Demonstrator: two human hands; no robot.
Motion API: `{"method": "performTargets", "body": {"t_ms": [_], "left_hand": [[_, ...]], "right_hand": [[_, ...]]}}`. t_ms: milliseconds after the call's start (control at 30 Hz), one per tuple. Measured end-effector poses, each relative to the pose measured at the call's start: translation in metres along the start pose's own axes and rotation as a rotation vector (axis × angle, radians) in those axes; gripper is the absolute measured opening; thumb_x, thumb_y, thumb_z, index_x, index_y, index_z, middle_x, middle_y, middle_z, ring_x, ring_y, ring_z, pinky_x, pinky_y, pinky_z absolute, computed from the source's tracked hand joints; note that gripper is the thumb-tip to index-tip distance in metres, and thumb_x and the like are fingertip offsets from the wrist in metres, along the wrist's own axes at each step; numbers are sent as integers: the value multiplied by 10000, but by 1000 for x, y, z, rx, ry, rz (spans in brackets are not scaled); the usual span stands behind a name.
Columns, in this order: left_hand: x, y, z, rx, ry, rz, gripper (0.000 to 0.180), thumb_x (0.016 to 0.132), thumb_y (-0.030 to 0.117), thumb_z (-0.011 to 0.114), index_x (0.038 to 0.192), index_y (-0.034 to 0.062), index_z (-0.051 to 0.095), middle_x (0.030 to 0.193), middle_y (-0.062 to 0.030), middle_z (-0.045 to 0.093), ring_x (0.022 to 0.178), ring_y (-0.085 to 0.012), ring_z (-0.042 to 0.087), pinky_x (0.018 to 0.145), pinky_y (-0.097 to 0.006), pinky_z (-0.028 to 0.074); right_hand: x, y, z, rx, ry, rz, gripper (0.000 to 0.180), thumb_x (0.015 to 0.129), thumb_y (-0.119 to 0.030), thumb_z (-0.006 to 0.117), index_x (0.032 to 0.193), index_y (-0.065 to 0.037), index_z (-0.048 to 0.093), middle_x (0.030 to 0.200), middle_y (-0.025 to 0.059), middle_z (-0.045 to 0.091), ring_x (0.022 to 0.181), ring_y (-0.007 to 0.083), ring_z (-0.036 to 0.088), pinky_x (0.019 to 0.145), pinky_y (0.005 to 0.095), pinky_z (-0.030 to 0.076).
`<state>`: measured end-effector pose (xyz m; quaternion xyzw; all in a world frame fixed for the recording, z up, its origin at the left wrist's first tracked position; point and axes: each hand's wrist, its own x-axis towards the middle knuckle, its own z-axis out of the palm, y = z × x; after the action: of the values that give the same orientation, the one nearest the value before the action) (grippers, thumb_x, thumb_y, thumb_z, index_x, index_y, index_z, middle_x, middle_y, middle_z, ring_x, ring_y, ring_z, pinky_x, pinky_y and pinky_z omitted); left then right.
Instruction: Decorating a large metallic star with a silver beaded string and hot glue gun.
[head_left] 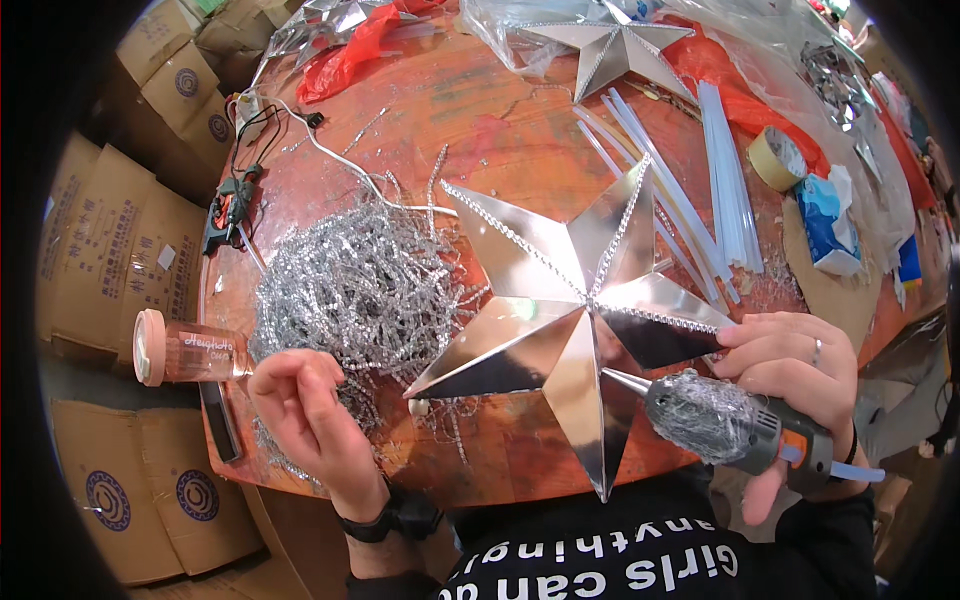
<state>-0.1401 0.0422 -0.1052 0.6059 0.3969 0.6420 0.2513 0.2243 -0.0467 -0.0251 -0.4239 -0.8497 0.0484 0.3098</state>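
Observation:
A shiny silver five-pointed star lies over the table in front of me, with strips of silver bead trim along three of its ridges. My right hand is wrapped around a glue gun covered partly in clear film, and its fingertips touch the star's right point. The gun's nozzle is close to the star's lower ridge, with a glue stick coming out of its back. Beside a tangled heap of silver bead trim, my left hand is raised with its fingers curled together; what they pinch, if anything, is hidden.
Left of the heap are a clear jar, a dark phone-like slab and another glue gun. Glue sticks, a tape roll, a tissue pack and another star lie farther back. Cardboard boxes stand left.

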Motion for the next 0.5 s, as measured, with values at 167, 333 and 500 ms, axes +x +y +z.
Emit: {"method": "performTargets", "body": {"t_ms": [167,333,500], "left_hand": [[1,-2,3,2,-61,-47,113,1067,42,472,1175,13,483,1001,-90,548,916,-162,525,916,-334,478],[1,-6,-1,-54,-109,14,147,1057,13,477,1202,12,502,1031,-103,548,974,-166,524,961,-357,456],[1,-8,-3,-44,-113,23,125,1051,3,480,1170,7,519,1047,-107,543,980,-172,526,986,-378,469]], "right_hand": [[-7,-5,-2,118,-22,59,911,548,-927,657,746,-41,584,730,80,652,668,279,661,658,388,528],[-11,-9,5,103,34,108,869,545,-903,693,704,-59,566,646,58,585,549,267,584,532,365,441],[-18,-13,1,130,-31,135,872,516,-928,677,689,-83,546,621,31,556,509,237,515,502,354,368]]}}
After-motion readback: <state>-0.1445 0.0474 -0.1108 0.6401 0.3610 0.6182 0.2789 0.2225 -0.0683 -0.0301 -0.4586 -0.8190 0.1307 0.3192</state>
